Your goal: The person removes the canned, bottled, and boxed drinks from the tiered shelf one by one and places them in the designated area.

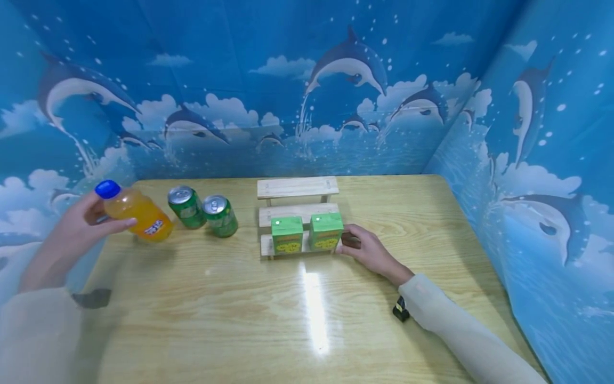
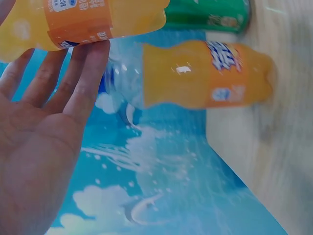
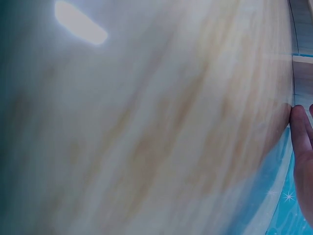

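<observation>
In the head view my left hand [image 1: 79, 232] holds a bottle of orange soda [image 1: 155, 226] with a blue cap, thumb across its near side. The left wrist view shows the fingers of that hand [image 2: 54, 127] behind the held bottle [image 2: 80, 19]. A second orange soda bottle [image 2: 215, 73] stands beyond it on the table. My right hand [image 1: 369, 249] is at the right end of a small wooden step rack [image 1: 297, 186], beside a green drink carton [image 1: 326, 231]. Another green carton [image 1: 287, 234] sits left of it on the lowest step. The right wrist view shows fingertips [image 3: 297, 115] at the rack's edge.
Two green soda cans [image 1: 186, 207] stand together between the left hand's bottle and the rack. Everything rests on a light wooden table [image 1: 230, 320]. A blue dolphin-print curtain [image 1: 268, 117] closes off the back and sides.
</observation>
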Motion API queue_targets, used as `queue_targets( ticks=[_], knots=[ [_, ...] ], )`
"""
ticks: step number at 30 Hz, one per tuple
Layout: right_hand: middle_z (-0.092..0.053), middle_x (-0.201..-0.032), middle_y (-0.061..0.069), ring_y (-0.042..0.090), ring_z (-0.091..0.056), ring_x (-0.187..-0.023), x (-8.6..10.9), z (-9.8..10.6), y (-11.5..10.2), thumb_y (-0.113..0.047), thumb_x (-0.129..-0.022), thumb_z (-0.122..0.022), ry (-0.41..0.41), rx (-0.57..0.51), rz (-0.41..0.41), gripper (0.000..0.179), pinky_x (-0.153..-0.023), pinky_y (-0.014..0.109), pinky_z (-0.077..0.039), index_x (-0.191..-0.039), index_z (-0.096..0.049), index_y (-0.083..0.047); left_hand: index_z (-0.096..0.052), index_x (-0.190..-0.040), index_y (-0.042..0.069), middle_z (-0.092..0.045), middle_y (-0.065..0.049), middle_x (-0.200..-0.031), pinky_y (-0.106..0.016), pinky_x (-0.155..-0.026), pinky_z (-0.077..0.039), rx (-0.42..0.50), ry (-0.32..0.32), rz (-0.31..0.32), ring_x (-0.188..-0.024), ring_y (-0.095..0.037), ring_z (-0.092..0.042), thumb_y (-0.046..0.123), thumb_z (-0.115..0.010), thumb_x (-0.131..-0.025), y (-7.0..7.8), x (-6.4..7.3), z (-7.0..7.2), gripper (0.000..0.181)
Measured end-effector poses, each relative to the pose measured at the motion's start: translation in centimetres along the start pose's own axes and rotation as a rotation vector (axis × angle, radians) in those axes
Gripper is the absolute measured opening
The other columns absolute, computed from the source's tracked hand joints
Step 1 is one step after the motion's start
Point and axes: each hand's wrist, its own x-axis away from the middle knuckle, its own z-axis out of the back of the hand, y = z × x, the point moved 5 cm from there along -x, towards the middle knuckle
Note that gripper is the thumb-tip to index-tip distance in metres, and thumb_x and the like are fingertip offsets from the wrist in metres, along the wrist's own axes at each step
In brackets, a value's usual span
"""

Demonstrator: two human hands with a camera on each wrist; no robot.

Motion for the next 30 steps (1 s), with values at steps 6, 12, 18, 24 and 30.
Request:
queue_targets(
  ticks=[6,12,18,24,30],
  knots=[
    [-0.067,-0.147,0.015,0.039,-0.066,-0.137,0.1,0.1,0.0,-0.024,-0.098,-0.083,0.000,-0.003,-0.006,0.058,-0.116,0.050,-0.055,-0.150,-0.061,-0.010,-0.022,-0.175,0.018,-0.033,-0.024,-0.171,-0.088,-0.111,-0.033,0.078,-0.024,0.075,-0.147,-0.055,-0.034,0.056,-0.063,-0.107,-2.2,0.6,0.0,0.088],
    [-0.068,-0.145,0.016,0.040,-0.068,-0.135,0.0,0.1,-0.1,-0.023,-0.097,-0.084,0.019,0.015,0.016,0.056,-0.114,0.049,-0.056,-0.147,-0.063,-0.009,-0.016,-0.176,0.015,-0.021,-0.030,-0.176,-0.093,-0.112,-0.021,0.099,-0.039,0.123,-0.151,-0.063,-0.025,0.058,-0.063,-0.107,-4.0,1.1,0.1,0.093],
    [-0.070,-0.142,0.017,0.041,-0.068,-0.134,0.0,0.1,-0.2,-0.020,-0.095,-0.086,0.032,0.016,0.021,0.057,-0.113,0.049,-0.057,-0.146,-0.064,-0.007,-0.014,-0.176,0.021,-0.016,-0.032,-0.177,-0.096,-0.111,-0.014,0.107,-0.045,0.145,-0.151,-0.064,-0.022,0.059,-0.063,-0.106,-5.3,1.4,-0.1,0.094],
    [-0.069,-0.143,0.016,0.041,-0.068,-0.134,0.1,0.2,-0.2,-0.023,-0.097,-0.085,0.024,0.031,0.012,0.058,-0.113,0.051,-0.057,-0.149,-0.062,-0.009,-0.016,-0.175,0.015,-0.017,-0.034,-0.176,-0.096,-0.111,-0.013,0.099,-0.038,0.133,-0.151,-0.066,-0.021,0.057,-0.064,-0.107,-6.5,1.4,-0.3,0.093],
    [-0.070,-0.141,0.014,0.039,-0.068,-0.135,0.0,0.1,-0.1,-0.025,-0.097,-0.085,0.016,0.027,-0.003,0.059,-0.114,0.050,-0.056,-0.149,-0.062,-0.011,-0.015,-0.173,0.006,-0.012,-0.035,-0.177,-0.097,-0.109,-0.013,0.067,-0.041,0.135,-0.155,-0.070,-0.013,0.059,-0.063,-0.107,-8.1,1.8,-0.4,0.098]
  ],
)
